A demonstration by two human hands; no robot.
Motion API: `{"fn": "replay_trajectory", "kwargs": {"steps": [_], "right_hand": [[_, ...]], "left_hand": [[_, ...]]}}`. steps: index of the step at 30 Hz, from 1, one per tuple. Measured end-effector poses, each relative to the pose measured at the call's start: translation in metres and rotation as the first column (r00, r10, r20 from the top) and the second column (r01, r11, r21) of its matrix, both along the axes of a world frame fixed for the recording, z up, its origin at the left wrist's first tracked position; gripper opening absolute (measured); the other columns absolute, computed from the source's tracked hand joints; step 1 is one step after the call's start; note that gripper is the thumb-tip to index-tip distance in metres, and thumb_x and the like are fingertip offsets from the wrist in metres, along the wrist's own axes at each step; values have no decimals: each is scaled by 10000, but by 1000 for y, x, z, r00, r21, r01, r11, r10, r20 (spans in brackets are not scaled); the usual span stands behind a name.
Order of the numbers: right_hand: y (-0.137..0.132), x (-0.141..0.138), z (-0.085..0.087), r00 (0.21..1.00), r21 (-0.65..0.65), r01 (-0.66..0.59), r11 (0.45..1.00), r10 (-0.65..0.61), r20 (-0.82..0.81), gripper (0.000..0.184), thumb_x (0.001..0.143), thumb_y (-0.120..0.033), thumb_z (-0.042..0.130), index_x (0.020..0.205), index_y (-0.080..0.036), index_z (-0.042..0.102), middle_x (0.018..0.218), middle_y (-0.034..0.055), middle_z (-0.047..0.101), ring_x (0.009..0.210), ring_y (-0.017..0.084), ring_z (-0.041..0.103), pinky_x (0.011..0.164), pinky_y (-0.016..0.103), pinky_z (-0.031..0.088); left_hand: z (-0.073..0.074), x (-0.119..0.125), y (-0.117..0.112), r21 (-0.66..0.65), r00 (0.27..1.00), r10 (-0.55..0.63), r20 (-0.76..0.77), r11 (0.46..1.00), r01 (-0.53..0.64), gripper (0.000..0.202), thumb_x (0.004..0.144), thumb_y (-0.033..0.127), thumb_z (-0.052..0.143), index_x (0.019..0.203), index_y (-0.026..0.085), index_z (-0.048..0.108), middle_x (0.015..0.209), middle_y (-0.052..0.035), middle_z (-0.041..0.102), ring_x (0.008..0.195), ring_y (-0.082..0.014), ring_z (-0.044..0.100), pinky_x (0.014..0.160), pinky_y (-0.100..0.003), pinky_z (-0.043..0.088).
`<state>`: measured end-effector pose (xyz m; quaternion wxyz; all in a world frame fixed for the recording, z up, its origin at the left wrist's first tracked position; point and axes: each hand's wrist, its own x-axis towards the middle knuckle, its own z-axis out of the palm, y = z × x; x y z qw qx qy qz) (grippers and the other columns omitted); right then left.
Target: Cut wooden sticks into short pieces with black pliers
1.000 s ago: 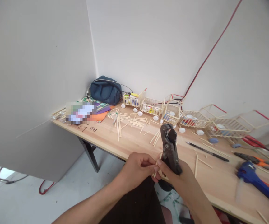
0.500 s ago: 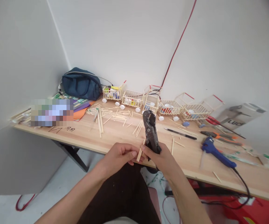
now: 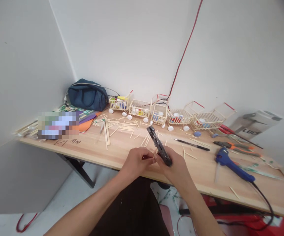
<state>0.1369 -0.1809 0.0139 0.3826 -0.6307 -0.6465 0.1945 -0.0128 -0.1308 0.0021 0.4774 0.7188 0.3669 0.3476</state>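
Across the corner between two white walls runs the wooden tabletop (image 3: 122,147); its near edge slants from far left to lower right, where it is cut off by the frame. Bare wood lies free along that edge left of the hands, and again between the hands and the blue glue gun (image 3: 232,163), whose black cord drops over the edge. A dark blue bag (image 3: 87,95) fills the back corner, with coloured papers (image 3: 89,118) before it, partly blurred out. Along the back wall stands a row of small stick carts (image 3: 166,114), close together, and a red cable (image 3: 183,54) climbs the wall above them. Loose sticks (image 3: 107,131) are strewn in front of the carts, well behind the hands. A black pen (image 3: 191,144) lies between the carts and the glue gun.

Both forearms reach in from below over the near edge. The right hand (image 3: 175,165) has its grip closed round the handles of the dark pliers (image 3: 159,147), which tilt up and to the left over the tabletop, head away from the person. Whether the head is open cannot be told. The left hand (image 3: 138,160) has its grip pinched closed, fingertips meeting the right thumb just beside the pliers' handles; what it pinches is too small to make out.
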Motion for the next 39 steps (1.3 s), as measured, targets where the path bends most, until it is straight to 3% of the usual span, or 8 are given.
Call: {"fn": "replay_trajectory", "kwargs": {"steps": [7, 12, 18, 21, 24, 29, 32, 39], "right_hand": [[7, -1, -15, 999, 78, 24, 997, -27, 38, 121, 832, -234, 497, 880, -209, 604, 844, 44, 647, 788, 204, 599, 708, 291, 427], [8, -1, -23, 999, 104, 42, 994, -45, 22, 98, 812, -239, 538, 869, -206, 610, 854, 43, 646, 805, 201, 597, 722, 286, 430], [12, 1, -24, 997, 91, 63, 994, -66, 39, 108, 791, -222, 520, 844, -198, 612, 826, 45, 654, 780, 198, 594, 704, 288, 427], [12, 1, -19, 998, 76, 62, 995, -63, 15, 104, 781, -242, 523, 810, -191, 609, 795, 38, 645, 758, 192, 581, 698, 292, 426], [5, 3, -9, 992, -13, 40, 999, -41, -119, 136, 780, -319, 560, 771, -188, 593, 711, 8, 599, 675, 163, 540, 650, 273, 424], [-10, 7, 8, 955, -171, -23, 985, -29, -295, 251, 768, -416, 617, 707, -180, 557, 604, -23, 489, 585, 125, 442, 562, 249, 375], [-16, 10, 9, 927, -202, -56, 978, -24, -373, 295, 775, -452, 624, 706, -174, 554, 604, -22, 490, 596, 125, 443, 569, 252, 373], [-20, 14, 3, 892, -220, -64, 973, -43, -451, 301, 789, -460, 630, 720, -174, 568, 618, -27, 528, 601, 127, 477, 591, 257, 379]], "left_hand": [[-26, 8, 14, 246, 996, 61, -63, 968, -44, 156, 786, 174, 568, 767, 170, 723, 808, -52, 697, 795, -196, 602, 737, -275, 424], [-34, 7, 14, 265, 995, 62, -75, 963, -40, 209, 766, 105, 524, 771, 166, 724, 836, -58, 704, 828, -200, 608, 798, -289, 437], [-30, 8, 15, 254, 996, 58, -67, 966, -39, 191, 759, 119, 534, 748, 171, 718, 823, -55, 700, 825, -196, 604, 800, -283, 439], [-19, 6, 13, 164, 997, 43, -65, 986, -32, 141, 741, 156, 575, 672, 155, 697, 740, -42, 679, 740, -174, 588, 716, -256, 418], [-3, -1, 8, -53, 995, -89, -45, 995, 87, 164, 725, 251, 644, 629, 122, 680, 593, -7, 596, 592, -118, 501, 581, -222, 343], [10, -10, -1, -335, 942, -307, 136, 880, 336, 382, 765, 457, 643, 650, 94, 669, 555, 10, 507, 547, -76, 399, 534, -203, 300], [9, -13, -5, -400, 912, -354, 207, 820, 409, 402, 791, 480, 624, 672, 98, 662, 598, -5, 536, 563, -74, 437, 554, -195, 348], [7, -13, -12, -424, 891, -385, 239, 784, 453, 335, 784, 423, 661, 882, 108, 721, 831, -97, 702, 733, -134, 614, 631, -214, 460]]}}
